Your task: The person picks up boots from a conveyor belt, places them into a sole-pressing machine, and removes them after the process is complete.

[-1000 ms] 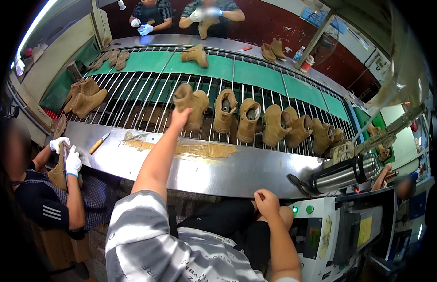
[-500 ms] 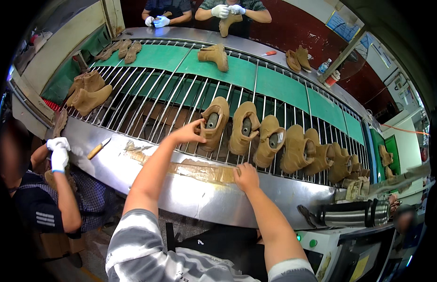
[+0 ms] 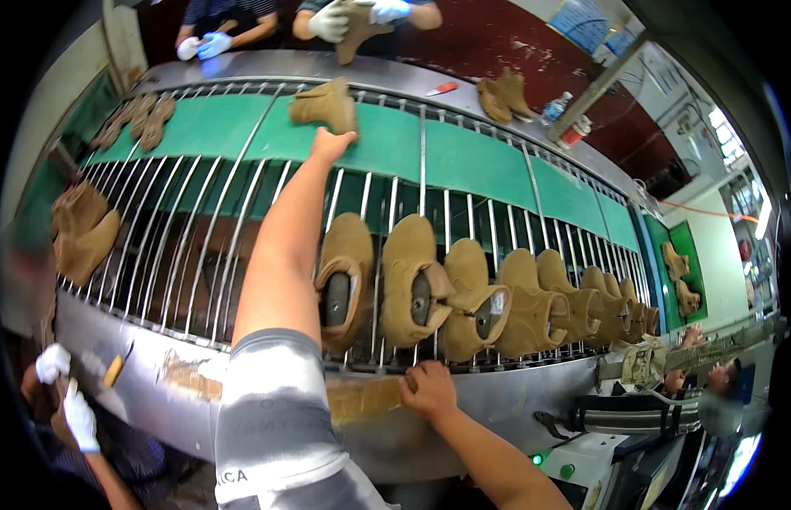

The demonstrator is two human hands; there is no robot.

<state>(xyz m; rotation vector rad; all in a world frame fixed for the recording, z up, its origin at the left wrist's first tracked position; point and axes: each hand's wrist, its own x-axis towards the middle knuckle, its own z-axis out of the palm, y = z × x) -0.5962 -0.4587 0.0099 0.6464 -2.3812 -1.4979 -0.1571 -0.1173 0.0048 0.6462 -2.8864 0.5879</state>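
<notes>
Left grip against a tan boot on the green strip.
I have my left arm stretched over the metal bars, fingers at the boot's lower edge; whether they have closed on it or merely touch, I can't tell. My right grip rests loosely curled at the tabletop edge, below the row of boots, with no boot in it. I judge the boot's upper soft and matt, so hardly slippery, and the sole stiffer; its inside is hidden, so any weight there is a guess. I'd take it around the heel, where it should be firm, rather than by the shaft, which could fold.
</notes>
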